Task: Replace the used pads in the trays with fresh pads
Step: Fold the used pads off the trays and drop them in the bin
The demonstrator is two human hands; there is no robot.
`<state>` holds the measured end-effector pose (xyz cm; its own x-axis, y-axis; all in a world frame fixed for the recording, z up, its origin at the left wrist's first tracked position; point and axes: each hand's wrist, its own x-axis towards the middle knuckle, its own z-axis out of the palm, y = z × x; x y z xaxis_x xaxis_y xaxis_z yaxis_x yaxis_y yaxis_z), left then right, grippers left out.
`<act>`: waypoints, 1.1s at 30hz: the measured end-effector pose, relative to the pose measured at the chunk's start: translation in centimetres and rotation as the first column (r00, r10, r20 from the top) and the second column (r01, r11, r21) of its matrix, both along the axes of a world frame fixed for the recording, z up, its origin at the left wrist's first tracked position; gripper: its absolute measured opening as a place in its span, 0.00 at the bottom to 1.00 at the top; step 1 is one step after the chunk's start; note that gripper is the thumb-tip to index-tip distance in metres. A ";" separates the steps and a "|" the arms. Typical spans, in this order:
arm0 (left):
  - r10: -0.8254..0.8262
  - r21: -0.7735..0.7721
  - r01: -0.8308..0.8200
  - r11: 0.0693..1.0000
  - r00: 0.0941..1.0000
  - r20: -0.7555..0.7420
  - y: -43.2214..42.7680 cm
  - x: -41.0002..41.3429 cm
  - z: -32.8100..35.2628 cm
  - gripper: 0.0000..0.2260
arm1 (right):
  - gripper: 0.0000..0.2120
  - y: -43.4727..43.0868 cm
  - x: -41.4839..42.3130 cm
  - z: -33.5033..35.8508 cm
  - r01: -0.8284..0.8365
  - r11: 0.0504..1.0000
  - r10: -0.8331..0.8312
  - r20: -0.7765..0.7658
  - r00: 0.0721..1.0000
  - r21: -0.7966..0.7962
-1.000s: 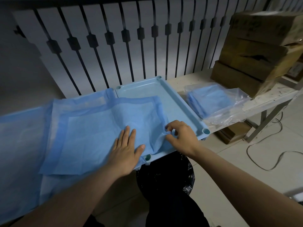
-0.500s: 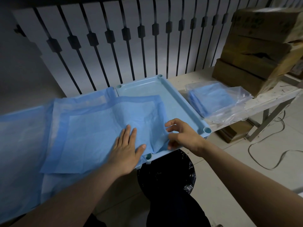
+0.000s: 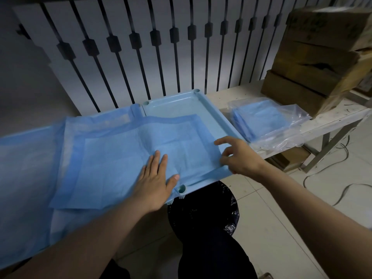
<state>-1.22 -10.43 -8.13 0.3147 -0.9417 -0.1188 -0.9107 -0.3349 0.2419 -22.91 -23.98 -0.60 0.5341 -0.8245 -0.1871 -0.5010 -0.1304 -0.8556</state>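
- Left hand (image 3: 155, 178) lies flat on the fresh pad (image 3: 112, 158), fingers straight, pressing it down.
- Right hand (image 3: 239, 156) sits at the pad's right edge, fingers loosely spread; I cannot tell whether it pinches the edge.
- I see the pad spread over the light-blue tray (image 3: 181, 103) on the desk (image 3: 241, 95).
- Clear bag of folded pads (image 3: 265, 119) lies just right of the tray.

A blue pad (image 3: 120, 156) with a darker blue border is seen in a pale turquoise tray (image 3: 213, 109); brown boxes (image 3: 322, 57) are stacked upper right.
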 end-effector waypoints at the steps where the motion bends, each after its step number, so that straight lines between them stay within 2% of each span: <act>1: 0.003 -0.002 -0.003 1.000 1.000 0.000 0.0 0.0 -0.1 0.32 | 0.20 -0.2 -0.7 0.0 0.037 0.999 -0.038 -0.018 0.999 -0.022; 5: 0.000 -0.012 0.000 1.000 1.000 0.012 -0.1 0.0 -0.2 0.33 | 0.17 -0.2 -1.9 -0.8 0.170 0.955 -0.202 -0.116 0.972 -0.245; 7: -0.003 -0.005 0.003 1.000 1.000 0.010 -0.1 0.0 -0.2 0.33 | 0.18 0.8 -1.3 -1.5 0.123 0.908 -0.190 -0.132 0.973 -0.401; 9: -0.002 -0.003 0.002 1.000 1.000 0.008 -0.1 0.0 -0.2 0.33 | 0.22 2.3 0.0 -1.9 -0.104 0.842 0.013 -0.173 0.985 -0.530; 11: -0.002 0.000 0.002 1.000 1.000 0.004 -0.1 0.0 -0.1 0.33 | 0.25 3.3 1.2 -2.5 -0.399 0.723 0.184 -0.400 0.898 -0.564; 13: -0.009 0.015 0.009 1.000 1.000 -0.014 0.0 0.1 0.1 0.32 | 0.23 3.2 1.2 -3.2 -0.581 0.610 0.158 -0.636 0.755 -0.539; 14: -0.012 0.024 0.013 1.000 0.999 -0.030 0.3 0.4 0.3 0.32 | 0.20 3.0 1.1 -3.4 -0.604 0.563 0.102 -0.677 0.729 -0.564; 16: -0.041 0.037 0.043 0.998 0.998 -0.054 0.3 0.6 0.5 0.32 | 0.12 2.6 0.2 -3.7 -0.571 0.524 -0.047 -0.691 0.722 -0.632; 19: -0.059 -0.005 0.059 0.998 0.995 -0.085 1.0 1.1 1.2 0.31 | 0.08 2.5 0.0 -3.5 -0.512 0.498 -0.174 -0.659 0.732 -0.700; 22: -0.125 -0.090 0.122 0.988 0.992 -0.028 3.0 2.3 2.4 0.37 | 0.08 3.9 1.7 -3.0 -0.438 0.515 -0.058 -0.539 0.840 -0.737; 25: -0.175 -0.111 0.183 0.977 0.982 0.078 6.2 4.5 3.0 0.39 | 0.15 6.5 5.3 -2.6 -0.412 0.528 0.108 -0.423 0.900 -0.742; 27: -0.177 -0.101 0.195 0.976 0.971 0.162 8.5 6.0 2.7 0.34 | 0.18 8.2 8.1 -2.9 -0.444 0.506 0.188 -0.408 0.893 -0.739; 31: -0.141 -0.112 0.175 0.978 0.955 0.261 11.4 8.0 2.2 0.23 | 0.18 10.9 12.3 -3.9 -0.581 0.410 0.258 -0.521 0.813 -0.703; 33: -0.165 -0.128 0.209 0.970 0.944 0.286 11.8 8.8 2.1 0.24 | 0.14 11.4 13.7 -4.3 -0.658 0.336 0.247 -0.611 0.752 -0.674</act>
<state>7.57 1.37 -6.06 0.1310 -0.9865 0.0979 -0.9914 -0.1305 0.0117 -9.23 -12.58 -4.88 0.9369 -0.3150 0.1517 -0.3242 -0.9452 0.0393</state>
